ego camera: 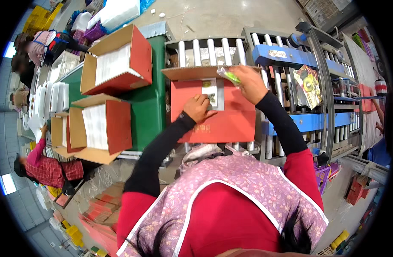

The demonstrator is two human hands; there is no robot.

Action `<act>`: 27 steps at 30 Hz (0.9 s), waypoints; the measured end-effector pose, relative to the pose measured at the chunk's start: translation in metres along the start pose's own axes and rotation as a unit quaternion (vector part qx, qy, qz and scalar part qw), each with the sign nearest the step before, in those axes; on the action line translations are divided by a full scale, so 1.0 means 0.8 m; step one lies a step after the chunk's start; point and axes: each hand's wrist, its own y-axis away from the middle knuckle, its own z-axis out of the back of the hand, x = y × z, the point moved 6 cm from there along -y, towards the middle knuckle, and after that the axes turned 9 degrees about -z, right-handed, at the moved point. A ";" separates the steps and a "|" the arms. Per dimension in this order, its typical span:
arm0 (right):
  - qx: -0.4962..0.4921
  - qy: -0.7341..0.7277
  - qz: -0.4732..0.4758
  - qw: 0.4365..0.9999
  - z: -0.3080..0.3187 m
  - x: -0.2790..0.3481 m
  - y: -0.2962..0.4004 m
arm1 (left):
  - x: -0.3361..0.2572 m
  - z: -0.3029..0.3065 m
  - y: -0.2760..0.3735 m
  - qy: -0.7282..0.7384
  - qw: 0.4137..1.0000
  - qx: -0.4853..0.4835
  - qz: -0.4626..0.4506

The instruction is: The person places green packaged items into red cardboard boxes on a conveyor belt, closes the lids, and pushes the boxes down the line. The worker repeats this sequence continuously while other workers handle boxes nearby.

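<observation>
In front of me a red cardboard carton (215, 128) rests on a roller conveyor, its brown-edged flap (190, 73) raised at the far side. A printed leaflet (210, 88) and a grey sheet (220, 96) lie on the carton's red top. My left hand (197, 108) rests over the leaflet's lower end, fingers bent and thumb spread. Between the fingers of my right hand (251, 83) is a small clear plastic packet with a bright green item (231, 77), above the carton's far right corner. What the green item is cannot be told.
Two open cartons (141, 57) (119, 127) with white lining stand on the green conveyor belt (155, 106) to the left. Right of me are blue side rails (284, 55) and printed fruit leaflets (307, 85). Co-workers (45, 168) are at the left; another person's arm shows at far right.
</observation>
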 end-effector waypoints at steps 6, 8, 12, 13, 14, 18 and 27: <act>-0.036 0.197 -0.104 0.974 -0.030 0.033 0.001 | 0.017 0.026 0.030 -0.109 0.968 -0.180 0.140; -0.047 0.171 -0.095 0.980 -0.043 0.058 0.061 | 0.015 0.046 0.062 -0.159 0.929 -0.254 0.216; 0.071 0.149 -0.126 0.978 -0.109 0.061 0.168 | 0.002 0.058 0.100 -0.102 0.889 -0.293 0.337; 0.058 0.140 -0.121 0.981 -0.111 0.057 0.165 | 0.007 0.051 0.107 -0.018 0.862 -0.340 0.377; 0.042 0.137 -0.095 0.985 -0.107 0.057 0.162 | 0.017 0.037 0.120 0.028 0.856 -0.233 0.460; 0.009 0.127 -0.043 0.991 -0.101 0.031 0.128 | 0.059 0.018 0.125 0.066 0.837 -0.104 0.534; -0.017 0.167 -0.032 0.985 -0.058 -0.097 0.099 | 0.084 -0.049 0.002 0.144 0.862 -0.122 0.470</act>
